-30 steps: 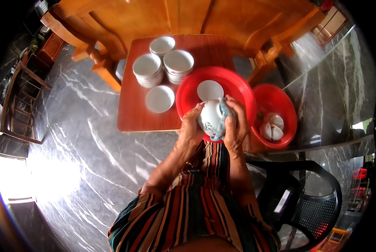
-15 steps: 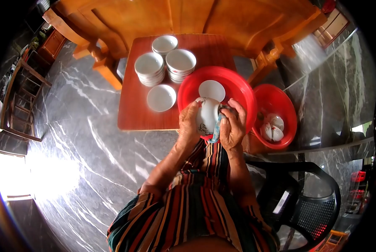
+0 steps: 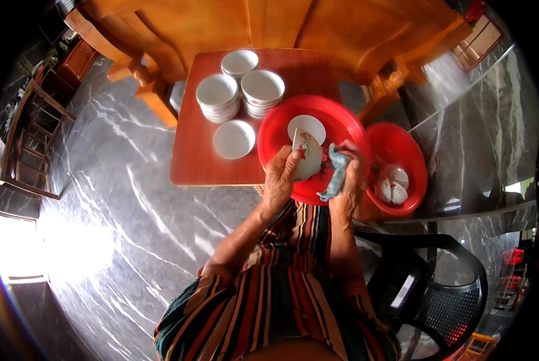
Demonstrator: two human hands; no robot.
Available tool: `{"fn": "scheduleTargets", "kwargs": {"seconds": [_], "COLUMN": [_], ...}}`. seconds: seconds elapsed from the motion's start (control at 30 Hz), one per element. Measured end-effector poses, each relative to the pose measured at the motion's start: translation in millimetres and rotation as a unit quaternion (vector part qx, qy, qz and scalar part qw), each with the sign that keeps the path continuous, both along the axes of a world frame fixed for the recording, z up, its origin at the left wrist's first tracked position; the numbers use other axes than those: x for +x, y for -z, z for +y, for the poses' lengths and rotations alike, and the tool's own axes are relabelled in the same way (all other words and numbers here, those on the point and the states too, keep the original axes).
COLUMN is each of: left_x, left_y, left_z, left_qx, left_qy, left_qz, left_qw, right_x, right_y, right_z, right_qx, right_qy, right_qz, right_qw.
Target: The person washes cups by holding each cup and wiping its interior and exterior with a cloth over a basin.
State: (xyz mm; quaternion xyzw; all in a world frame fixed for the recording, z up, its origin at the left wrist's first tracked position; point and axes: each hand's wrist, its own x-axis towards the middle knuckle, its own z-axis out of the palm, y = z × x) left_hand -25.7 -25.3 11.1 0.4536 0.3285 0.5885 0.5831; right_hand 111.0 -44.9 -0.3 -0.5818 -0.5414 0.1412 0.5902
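Note:
My left hand [image 3: 281, 176] grips a white bowl [image 3: 306, 157] with a red flower pattern, tilted on its side over the large red basin [image 3: 355, 129]. To its right, my right hand [image 3: 351, 174] holds a blue cloth [image 3: 336, 171], apart from the bowl. Another white bowl [image 3: 307, 127] lies inside the basin. On the reddish table [image 3: 191, 162], a single white bowl [image 3: 234, 139] sits in front of stacked bowls [image 3: 216, 92].
A second red basin [image 3: 418, 150] at the right holds several bowls [image 3: 393, 189]. Behind the table is a carved wooden bench [image 3: 221, 24]. A black chair [image 3: 450, 295] stands at the lower right, a wooden chair [image 3: 32, 141] at the far left.
The cloth has come away from the bowl as my right hand moved right. The bowl has turned in my left hand, now showing its red flower.

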Motion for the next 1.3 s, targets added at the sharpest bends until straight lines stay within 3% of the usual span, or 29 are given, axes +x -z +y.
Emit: {"fn": "scheduleTargets", "kwargs": {"seconds": [0.07, 0.13, 0.17, 0.23, 0.3, 0.33, 0.37, 0.5, 0.53, 0.57, 0.63, 0.7, 0.73, 0.77, 0.87, 0.97, 1.0, 1.07, 1.17, 1.2, 1.23, 1.27, 1.3], "left_x": [7.8, 8.0, 8.5, 11.8, 9.9, 3.2, -0.1, -4.1, -2.9, -3.8, -5.6, 1.5, 5.1, 7.4, 12.3, 12.9, 10.5, 6.8, 7.2, 7.9, 8.2, 9.2, 10.9], "left_y": [-2.8, -7.0, -7.4, -2.7, 1.7, -3.7, -0.7, -8.9, -10.1, -11.6, -15.7, -13.5, -14.3, -15.5, -8.4, -7.4, -5.3, -0.8, -11.3, -7.0, -3.6, -1.0, -0.9], "left_z": [-4.7, -11.3, -12.9, -12.8, -14.8, -19.8, -20.5, -26.2, -25.3, -25.7, -27.0, -26.0, -27.4, -27.5, -24.4, -23.5, -23.5, -22.1, -20.0, -19.4, -20.2, -21.0, -20.4], "left_qx": [0.009, -0.007, -0.022, -0.026, 0.025, 0.041, 0.055, 0.112, 0.140, 0.139, 0.179, 0.231, 0.214, 0.199, 0.224, 0.264, 0.226, 0.170, 0.215, 0.199, 0.199, 0.193, 0.192], "left_qy": [-0.003, 0.011, 0.022, 0.017, -0.006, 0.006, 0.021, 0.025, 0.021, 0.018, 0.030, 0.005, 0.000, -0.004, -0.023, -0.063, -0.049, 0.000, 0.000, -0.007, -0.007, -0.026, -0.034], "left_qz": [0.037, 0.057, 0.078, 0.050, 0.080, 0.133, 0.149, 0.140, 0.127, 0.126, 0.140, 0.149, 0.123, 0.095, 0.122, 0.140, 0.139, 0.128, 0.136, 0.173, 0.173, 0.198, 0.209], "left_qw": [0.999, 0.998, 0.996, 0.998, 0.996, 0.990, 0.987, 0.983, 0.982, 0.982, 0.973, 0.962, 0.969, 0.975, 0.967, 0.952, 0.963, 0.977, 0.967, 0.965, 0.965, 0.961, 0.958], "right_x": [-0.7, -12.9, -22.5, -26.3, -24.5, -17.1, -10.0, 12.7, 15.2, 15.2, 11.3, 2.8, -2.5, -5.0, -13.2, -10.8, -10.6, -5.8, 5.9, 4.2, 2.9, 2.8, 4.7], "right_y": [-11.7, -41.6, -39.2, -35.0, -33.3, -31.9, -29.4, -13.1, -10.7, -7.0, -5.4, -3.8, 2.4, 13.0, 30.8, 39.1, 41.6, 45.7, 5.8, -8.2, -8.0, -8.0, -8.8], "right_z": [-1.3, 0.3, 1.4, 5.1, 7.9, 14.4, 19.8, 32.4, 31.6, 30.2, 28.7, 22.9, 17.9, 20.0, 19.6, 18.1, 19.2, 19.9, 19.5, 12.0, 12.7, 13.2, 13.3], "right_qx": [0.048, 0.116, 0.061, 0.064, 0.058, 0.046, 0.052, -0.075, -0.132, -0.183, -0.188, -0.151, -0.162, -0.160, -0.118, -0.119, -0.121, -0.088, -0.065, -0.081, -0.081, -0.057, -0.029], "right_qy": [-0.024, -0.054, -0.092, -0.081, -0.097, -0.146, -0.170, -0.269, -0.351, -0.403, -0.396, -0.446, -0.432, -0.431, -0.375, -0.361, -0.363, -0.348, -0.404, -0.298, -0.298, -0.232, -0.151], "right_qz": [0.007, -0.209, -0.197, -0.204, -0.166, -0.040, -0.058, 0.084, 0.337, 0.566, 0.555, 0.635, 0.657, 0.657, 0.608, 0.604, 0.604, 0.552, 0.570, 0.562, 0.561, 0.390, 0.198], "right_qw": [0.999, 0.969, 0.974, 0.973, 0.980, 0.987, 0.982, 0.957, 0.863, 0.696, 0.707, 0.613, 0.597, 0.598, 0.690, 0.701, 0.699, 0.753, 0.713, 0.767, 0.768, 0.889, 0.968]}}
